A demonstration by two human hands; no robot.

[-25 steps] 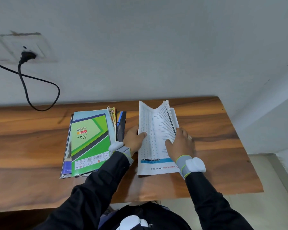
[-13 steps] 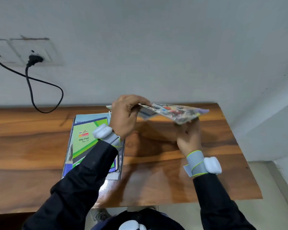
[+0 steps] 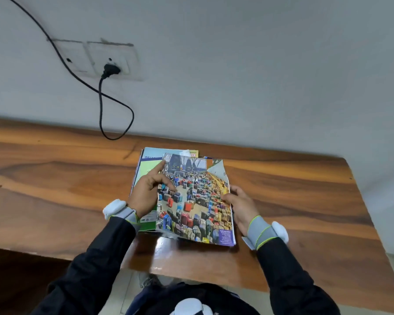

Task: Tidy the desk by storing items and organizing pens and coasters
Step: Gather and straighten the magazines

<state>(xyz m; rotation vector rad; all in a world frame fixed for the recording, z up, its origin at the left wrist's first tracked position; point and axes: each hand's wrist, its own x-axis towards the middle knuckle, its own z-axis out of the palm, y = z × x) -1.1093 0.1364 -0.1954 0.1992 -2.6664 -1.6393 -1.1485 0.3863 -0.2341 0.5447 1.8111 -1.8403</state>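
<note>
Wooden desk [image 3: 55, 178] bears a booklet stack [image 3: 149, 164]; both hands [image 3: 147, 192] grip the magazine [image 3: 196, 201].

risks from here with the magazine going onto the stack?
1. The magazine overhangs the stack toward the desk's front edge; released askew, it may slide off.
2. Its top right corner is already torn; the right hand gripping that edge could tear it further.
</note>
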